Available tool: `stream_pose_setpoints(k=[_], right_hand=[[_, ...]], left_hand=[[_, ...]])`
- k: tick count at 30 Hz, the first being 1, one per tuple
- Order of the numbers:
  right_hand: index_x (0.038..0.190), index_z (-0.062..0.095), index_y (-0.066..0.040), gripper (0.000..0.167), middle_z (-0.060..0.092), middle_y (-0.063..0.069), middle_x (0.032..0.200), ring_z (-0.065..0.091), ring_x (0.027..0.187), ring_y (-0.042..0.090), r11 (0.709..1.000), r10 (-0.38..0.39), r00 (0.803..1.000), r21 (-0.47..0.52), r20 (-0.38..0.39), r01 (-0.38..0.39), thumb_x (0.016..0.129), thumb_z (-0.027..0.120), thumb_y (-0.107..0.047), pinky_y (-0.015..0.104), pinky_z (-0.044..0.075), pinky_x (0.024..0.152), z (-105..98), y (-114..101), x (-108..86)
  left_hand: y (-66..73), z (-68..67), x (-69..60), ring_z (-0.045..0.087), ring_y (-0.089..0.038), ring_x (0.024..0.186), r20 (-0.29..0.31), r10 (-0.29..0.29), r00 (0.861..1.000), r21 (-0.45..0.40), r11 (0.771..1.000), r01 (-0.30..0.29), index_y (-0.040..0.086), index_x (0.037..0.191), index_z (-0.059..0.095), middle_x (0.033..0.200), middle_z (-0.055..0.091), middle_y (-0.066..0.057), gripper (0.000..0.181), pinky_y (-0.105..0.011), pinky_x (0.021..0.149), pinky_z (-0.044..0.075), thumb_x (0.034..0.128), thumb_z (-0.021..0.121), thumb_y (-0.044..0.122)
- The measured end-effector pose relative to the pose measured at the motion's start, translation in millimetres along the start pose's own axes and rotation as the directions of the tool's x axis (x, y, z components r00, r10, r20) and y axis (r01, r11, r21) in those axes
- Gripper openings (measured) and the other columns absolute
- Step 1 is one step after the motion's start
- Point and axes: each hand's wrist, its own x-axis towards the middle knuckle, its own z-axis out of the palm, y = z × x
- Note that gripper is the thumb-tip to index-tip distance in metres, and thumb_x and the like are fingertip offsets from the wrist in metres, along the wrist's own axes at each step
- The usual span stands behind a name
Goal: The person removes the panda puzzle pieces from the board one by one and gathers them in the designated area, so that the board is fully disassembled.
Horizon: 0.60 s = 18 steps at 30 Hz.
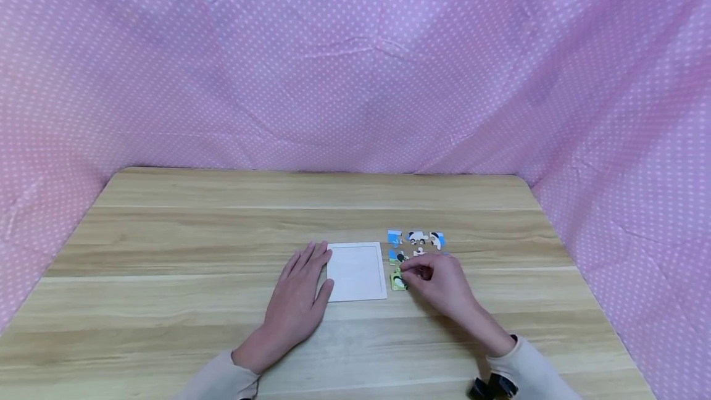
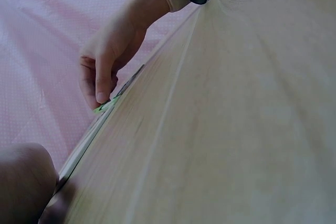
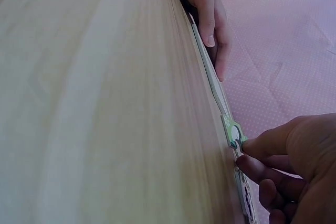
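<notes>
My left hand (image 1: pixel 297 298) rests on the table with its fingers extended, fingertips and thumb touching the left edge of a white puzzle board (image 1: pixel 357 273). Just right of the board, the thumb and forefinger of my right hand (image 1: pixel 441 283) pinch a green jigsaw puzzle piece (image 1: pixel 397 280) with part of a panda on it. The right wrist view shows this puzzle piece (image 3: pixel 232 131) tilted at the fingertips. Behind it lie other pieces: a blue one (image 1: pixel 394 237), a panda-face piece (image 1: pixel 416 237) and a blue-and-white piece (image 1: pixel 437 240). My right hand partly hides the lower ones.
The wooden table (image 1: pixel 183 233) extends on all sides of the board. Pink dotted cloth (image 1: pixel 355 79) hangs behind and along the sides. A black device (image 1: pixel 491 386) is strapped at my right wrist.
</notes>
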Motion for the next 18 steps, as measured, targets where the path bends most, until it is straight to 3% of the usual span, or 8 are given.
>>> stream_pose_setpoints(k=[8,18], right_hand=[[0.095,0.088,-0.019,0.017,0.069,-0.015,0.079,0.053,0.07,0.006,0.998,-0.004,1.0,-0.069,-0.021,0.003,0.088,0.094,-0.005,0.031,0.04,0.077,1.1,0.0,-0.5],[0.095,0.088,-0.018,0.016,0.074,-0.012,0.085,0.055,0.072,0.005,0.999,0.003,1.0,-0.053,-0.009,-0.004,0.088,0.093,-0.005,0.029,0.044,0.077,0.5,-2.9,-0.3]], left_hand=[[0.1,1.2,0.4,0.037,-0.034,0.164,0.0,0.0,1.0,0.002,1.0,0.0,0.0,0.159,0.056,0.171,0.05,-0.011,0.06,-0.054,0.136,0.021,0.1077,0.067,0.027],[-2.2,2.4,-0.2,0.037,-0.034,0.164,0.0,-0.005,1.0,0.01,1.0,0.005,0.0,0.159,0.056,0.171,0.05,-0.011,0.06,-0.054,0.136,0.021,0.1072,0.068,0.027]])
